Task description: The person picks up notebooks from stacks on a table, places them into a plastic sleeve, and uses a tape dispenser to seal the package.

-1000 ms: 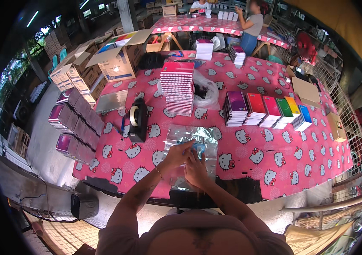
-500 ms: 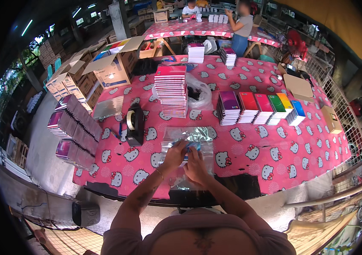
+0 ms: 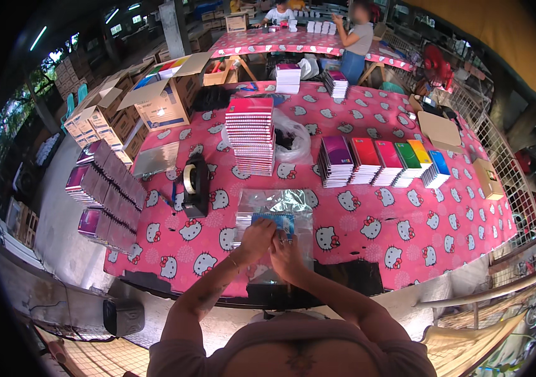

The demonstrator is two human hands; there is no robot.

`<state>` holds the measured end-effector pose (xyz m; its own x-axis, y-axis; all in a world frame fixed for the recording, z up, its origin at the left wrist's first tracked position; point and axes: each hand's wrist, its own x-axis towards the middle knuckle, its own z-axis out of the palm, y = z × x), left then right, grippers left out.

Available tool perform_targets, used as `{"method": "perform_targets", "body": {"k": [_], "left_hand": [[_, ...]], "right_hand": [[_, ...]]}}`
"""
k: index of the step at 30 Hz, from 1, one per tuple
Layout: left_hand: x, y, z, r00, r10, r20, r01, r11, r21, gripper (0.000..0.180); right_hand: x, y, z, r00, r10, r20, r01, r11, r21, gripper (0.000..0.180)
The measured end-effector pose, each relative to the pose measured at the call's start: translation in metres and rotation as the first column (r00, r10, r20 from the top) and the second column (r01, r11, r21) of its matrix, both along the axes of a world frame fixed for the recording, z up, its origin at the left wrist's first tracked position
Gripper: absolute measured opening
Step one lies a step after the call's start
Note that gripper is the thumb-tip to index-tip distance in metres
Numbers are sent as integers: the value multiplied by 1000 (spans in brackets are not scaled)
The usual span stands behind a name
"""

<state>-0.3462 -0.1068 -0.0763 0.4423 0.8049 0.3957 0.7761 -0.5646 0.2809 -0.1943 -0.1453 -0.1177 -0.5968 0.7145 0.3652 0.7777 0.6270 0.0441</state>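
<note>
A blue spiral notebook [image 3: 274, 220] lies on clear plastic bags [image 3: 275, 200] in front of me, its far coil edge showing. My left hand [image 3: 259, 240] covers the notebook's near left part, fingers curled down. Close against it, my right hand [image 3: 285, 256] has its fingers bent at the notebook's near edge. The fingertips of both hands nearly meet, and what lies under them is partly hidden. To the left stands a black tape dispenser [image 3: 195, 191] with a roll of tape. A tall stack of red notebooks [image 3: 249, 138] rises beyond the bags.
Several notebook stacks in various colours [image 3: 366, 162] stand right. Purple notebook piles [image 3: 101, 195] line the left edge, near a plastic sheet pile [image 3: 156, 160] and open cartons [image 3: 162, 107]. A small carton [image 3: 489, 179] sits far right. Two people are at a far table [image 3: 305, 43].
Both hands have drawn back slightly toward me, and more of the blue notebook's far part now shows. The whole view has shifted a little.
</note>
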Motion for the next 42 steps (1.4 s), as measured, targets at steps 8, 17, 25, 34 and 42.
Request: {"method": "perform_targets", "body": {"k": [8,17,25,34,42], "left_hand": [[-11,-3,-15,993,51,109,-38,993,-111,21],[-5,-21,-19,997,65,32,-67,997,41,37],[-123,-19,-42,668,706,235,-733,679,47,67],[-268,25,-2,88,820,565,-98,572,-815,29],[-259,-22,-76,27,617,787,-418,722,-552,14]], "right_hand": [[17,14,16,928,50,-368,-92,991,-96,57],[12,32,5,986,-10,-166,-8,994,-108,45],[24,32,12,965,89,-248,-108,992,-65,42],[16,30,11,970,152,-190,-156,988,-3,46],[7,22,26,971,162,-173,-162,987,15,45]]}}
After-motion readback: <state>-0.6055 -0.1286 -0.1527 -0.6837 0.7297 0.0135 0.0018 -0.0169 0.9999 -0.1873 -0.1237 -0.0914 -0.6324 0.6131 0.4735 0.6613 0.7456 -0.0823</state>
